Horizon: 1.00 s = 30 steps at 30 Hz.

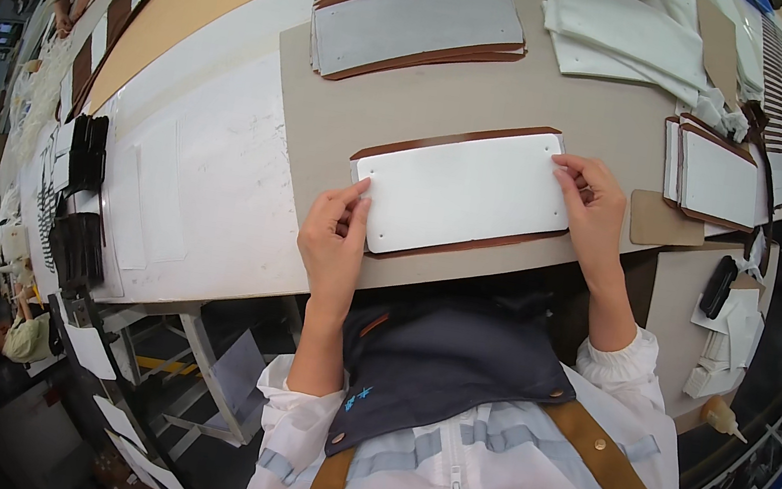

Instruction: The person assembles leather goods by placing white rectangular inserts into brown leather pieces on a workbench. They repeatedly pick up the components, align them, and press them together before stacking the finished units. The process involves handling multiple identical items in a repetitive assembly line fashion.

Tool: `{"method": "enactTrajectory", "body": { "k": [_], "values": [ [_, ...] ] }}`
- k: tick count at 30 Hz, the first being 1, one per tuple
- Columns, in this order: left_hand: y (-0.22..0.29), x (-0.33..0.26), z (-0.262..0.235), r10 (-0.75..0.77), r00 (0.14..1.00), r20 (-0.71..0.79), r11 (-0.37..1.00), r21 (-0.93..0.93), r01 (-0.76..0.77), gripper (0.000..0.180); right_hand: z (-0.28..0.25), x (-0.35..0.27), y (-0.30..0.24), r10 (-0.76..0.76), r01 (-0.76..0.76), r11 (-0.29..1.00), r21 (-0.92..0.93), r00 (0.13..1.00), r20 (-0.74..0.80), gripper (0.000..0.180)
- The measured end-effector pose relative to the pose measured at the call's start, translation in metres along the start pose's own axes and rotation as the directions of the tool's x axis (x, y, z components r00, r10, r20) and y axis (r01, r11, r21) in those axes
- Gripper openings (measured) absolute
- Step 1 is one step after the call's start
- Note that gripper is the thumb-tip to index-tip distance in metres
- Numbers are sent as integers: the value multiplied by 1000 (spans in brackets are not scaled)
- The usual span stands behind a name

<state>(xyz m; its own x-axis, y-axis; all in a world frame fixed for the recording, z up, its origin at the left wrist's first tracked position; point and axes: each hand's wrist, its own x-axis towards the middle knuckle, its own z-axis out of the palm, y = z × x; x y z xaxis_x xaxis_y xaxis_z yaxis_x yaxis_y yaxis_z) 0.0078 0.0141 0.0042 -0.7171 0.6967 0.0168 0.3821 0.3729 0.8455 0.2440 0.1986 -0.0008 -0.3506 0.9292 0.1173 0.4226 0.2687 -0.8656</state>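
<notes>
Left hand (335, 241) and right hand (593, 209) pinch opposite ends of a white panel (464, 193), fingers closed on it. The panel lies on a brown leather piece (447, 139) near the desk's (234, 211) front edge

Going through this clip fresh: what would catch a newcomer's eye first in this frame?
First, the white rectangular panel lying on a brown leather piece at the middle of the grey work mat, with the left hand pinching its left end and the right hand its right end. Next, a stack of similar grey-and-brown panels further up the mat, and another small stack at the right.
</notes>
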Motion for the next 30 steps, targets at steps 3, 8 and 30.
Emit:
{"method": "enactTrajectory", "body": {
  "k": [3,8,30],
  "values": [
    [-1,0,1,9,1000,2,1000,12,-9,22,-1,0,-4,-12,12,998,-56,1000,7,12],
    [2,0,1,9,1000,1,1000,11,-9,22,1,-1,-3,-33,32,997,-72,999,-8,12],
    [-1,-1,2,15,1000,-8,1000,18,-15,22,1,0,-7,-3,7,990,-141,1000,25,12]
  ]
}}
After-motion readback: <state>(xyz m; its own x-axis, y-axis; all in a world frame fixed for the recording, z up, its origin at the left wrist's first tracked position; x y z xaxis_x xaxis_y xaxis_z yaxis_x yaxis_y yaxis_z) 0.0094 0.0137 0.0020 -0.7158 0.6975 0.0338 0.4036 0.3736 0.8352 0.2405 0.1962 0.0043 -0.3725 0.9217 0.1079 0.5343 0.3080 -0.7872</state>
